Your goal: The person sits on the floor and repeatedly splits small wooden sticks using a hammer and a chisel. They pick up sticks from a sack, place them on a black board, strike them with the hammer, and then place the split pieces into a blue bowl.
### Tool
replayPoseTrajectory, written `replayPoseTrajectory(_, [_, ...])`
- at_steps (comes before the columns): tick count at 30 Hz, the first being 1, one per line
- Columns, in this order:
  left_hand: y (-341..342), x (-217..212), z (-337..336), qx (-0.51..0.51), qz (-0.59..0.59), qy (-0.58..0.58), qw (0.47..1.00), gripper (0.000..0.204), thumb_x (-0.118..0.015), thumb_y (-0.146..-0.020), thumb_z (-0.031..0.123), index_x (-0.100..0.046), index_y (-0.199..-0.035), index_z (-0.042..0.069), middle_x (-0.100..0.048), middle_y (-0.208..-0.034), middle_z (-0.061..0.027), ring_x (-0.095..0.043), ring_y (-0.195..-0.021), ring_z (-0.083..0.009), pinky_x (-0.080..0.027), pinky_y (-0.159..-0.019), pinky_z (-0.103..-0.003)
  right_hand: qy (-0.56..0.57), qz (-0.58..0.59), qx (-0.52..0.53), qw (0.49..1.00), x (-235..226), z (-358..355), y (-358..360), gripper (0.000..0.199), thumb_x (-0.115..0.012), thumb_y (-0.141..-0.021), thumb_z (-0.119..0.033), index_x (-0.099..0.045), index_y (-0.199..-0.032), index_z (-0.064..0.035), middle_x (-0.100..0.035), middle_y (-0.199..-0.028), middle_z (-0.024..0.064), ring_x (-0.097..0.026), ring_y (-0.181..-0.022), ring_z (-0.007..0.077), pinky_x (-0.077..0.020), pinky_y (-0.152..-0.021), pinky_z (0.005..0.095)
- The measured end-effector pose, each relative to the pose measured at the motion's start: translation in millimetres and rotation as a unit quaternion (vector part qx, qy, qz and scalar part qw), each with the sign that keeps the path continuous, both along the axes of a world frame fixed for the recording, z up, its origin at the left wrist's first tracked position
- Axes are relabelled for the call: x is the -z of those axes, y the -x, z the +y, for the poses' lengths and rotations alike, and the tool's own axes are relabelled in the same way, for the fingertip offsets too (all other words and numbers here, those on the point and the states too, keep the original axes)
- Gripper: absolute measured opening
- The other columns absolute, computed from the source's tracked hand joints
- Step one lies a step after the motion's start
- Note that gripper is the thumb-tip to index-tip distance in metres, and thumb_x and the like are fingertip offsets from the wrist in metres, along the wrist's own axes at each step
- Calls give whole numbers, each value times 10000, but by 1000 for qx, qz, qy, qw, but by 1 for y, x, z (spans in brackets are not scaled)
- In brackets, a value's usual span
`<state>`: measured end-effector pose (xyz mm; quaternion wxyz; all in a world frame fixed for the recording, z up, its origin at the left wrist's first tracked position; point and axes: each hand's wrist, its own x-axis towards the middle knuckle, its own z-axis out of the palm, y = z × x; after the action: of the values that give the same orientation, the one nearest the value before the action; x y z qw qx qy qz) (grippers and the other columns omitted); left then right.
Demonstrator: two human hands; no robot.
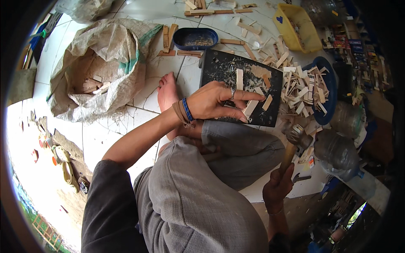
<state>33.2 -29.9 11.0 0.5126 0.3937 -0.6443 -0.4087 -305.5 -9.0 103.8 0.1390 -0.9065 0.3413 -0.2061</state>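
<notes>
- A small pale wood strip [252, 108] lies at the near edge of a black board [211, 71] on a tiled floor, between the spread thumb and forefinger of a seated worker's left hand [211, 100].
- The two fingertips sit close to the strip's ends; whether they pinch it or merely frame it cannot be told.
- The right hand [278, 186], well apart from the left, is wrapped around the handle of a hammer [288, 154], its head raised beside the board's near right corner.
- The step in hand looks to be positioning the strip by fingertip, the hammer in reserve; the next move would seem to call for a steady strip and fingers clear of any blow.
- More loose strips and wood dust dot the board.
- Just right, a blue basin [331, 86] stands beside a heap of cut strips [304, 90]; a yellow tub [313, 42] sits beyond.
- At left, a woven sack [120, 44] gapes over wood scraps [95, 85].
</notes>
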Motion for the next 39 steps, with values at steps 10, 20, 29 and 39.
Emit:
replayPoseTrajectory(10, [1, -1, 4, -1, 0, -16, 1000, 659, -774, -932, 247, -526, -1527, 109, -804, -927, -76, -787, -925, -222, -588, -853, -326, 67, -5, -14, 998, 12, 2, 12, 612, -693, -920, 0, -481, -1488, 77, -713, -944, 201, -634, -605, 296, -519, -538, 371])
replayPoseTrajectory(20, [-1, -1, 7, -13, 1, -25, 1000, 704, -800, -905, 241, -514, -1537, 118, -803, -921, -71, -784, -925, -220, -596, -863, -330, -4, 6, -17, 1000, 16, 3, 4, 582, -702, -918, -6, -505, -1456, 93, -721, -970, 224, -628, -572, 287, -512, -520, 360])
replayPoseTrajectory(29, [-1, -1, 7, -9, 20, -63, 998, 766, -802, -900, 211, -452, -1575, 120, -805, -942, -74, -781, -921, -205, -590, -873, -324, -29, 49, -13, 998, 3, 8, -5, 582, -677, -940, -1, -498, -1492, 37, -750, -1044, 180, -676, -647, 284, -565, -598, 333])
replayPoseTrajectory(39, [0, 0, 10, -11, 31, -111, 993, 768, -798, -899, 202, -440, -1574, 115, -805, -971, -72, -777, -953, -204, -584, -890, -333, -79, 83, 31, 993, 7, 9, 3, 582, -635, -946, -8, -467, -1498, 67, -734, -1095, 233, -738, -769, 329, -573, -603, 368])
